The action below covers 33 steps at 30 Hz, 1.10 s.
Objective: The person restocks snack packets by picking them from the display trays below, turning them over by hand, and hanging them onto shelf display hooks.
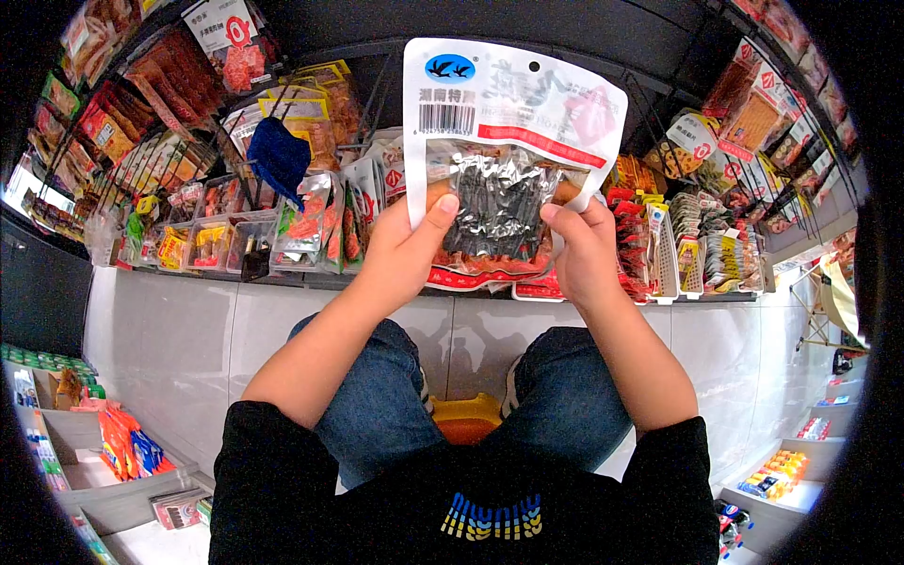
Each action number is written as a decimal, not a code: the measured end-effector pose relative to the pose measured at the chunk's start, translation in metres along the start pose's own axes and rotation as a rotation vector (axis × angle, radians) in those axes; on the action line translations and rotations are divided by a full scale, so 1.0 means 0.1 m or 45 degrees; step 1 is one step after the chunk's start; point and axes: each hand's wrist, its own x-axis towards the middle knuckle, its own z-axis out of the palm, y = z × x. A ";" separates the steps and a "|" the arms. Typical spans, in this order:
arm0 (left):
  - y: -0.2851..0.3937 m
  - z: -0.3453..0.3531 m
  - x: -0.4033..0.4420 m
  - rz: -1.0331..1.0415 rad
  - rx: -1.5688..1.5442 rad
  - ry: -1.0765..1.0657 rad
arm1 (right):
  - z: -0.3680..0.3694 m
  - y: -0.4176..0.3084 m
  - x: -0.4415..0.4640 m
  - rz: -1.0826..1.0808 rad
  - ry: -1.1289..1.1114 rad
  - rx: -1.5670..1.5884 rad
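Observation:
Between my two hands I hold up a vacuum-sealed snack pouch (499,202), white-edged with a clear window showing dark strips inside. A blue oval logo, a barcode and a red band mark its upper part, and a hang hole sits near the top. My left hand (414,235) pinches the left edge, thumb on the front. My right hand (586,243) pinches the right edge in the same way. The fingers behind the pouch are mostly hidden. Just behind it are packed snack bags (725,240) on the low shelf.
Clear bins (209,243) of packets line the shelf on the left, and a blue cloth-like item (280,160) hangs above them. Hanging packs (763,104) fill the racks. An orange-yellow stool (468,414) shows between my knees. Low shelves with goods (132,443) stand at lower left and right.

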 end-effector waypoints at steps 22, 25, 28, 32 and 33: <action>0.00 -0.02 0.03 -0.012 -0.034 0.006 | 0.03 -0.05 -0.10 -0.225 -0.095 -0.231; 0.04 -0.03 0.03 -0.051 -0.027 -0.041 | 0.05 -0.08 -0.12 -0.158 -0.084 -0.247; 0.03 -0.04 0.03 -0.036 -0.016 -0.018 | 0.05 -0.10 -0.13 -0.142 -0.100 -0.318; 0.02 -0.03 0.04 -0.040 -0.030 -0.033 | 0.06 -0.11 -0.13 -0.172 -0.119 -0.394; 0.02 -0.02 0.04 -0.033 -0.070 -0.028 | 0.06 -0.10 -0.13 -0.214 -0.122 -0.399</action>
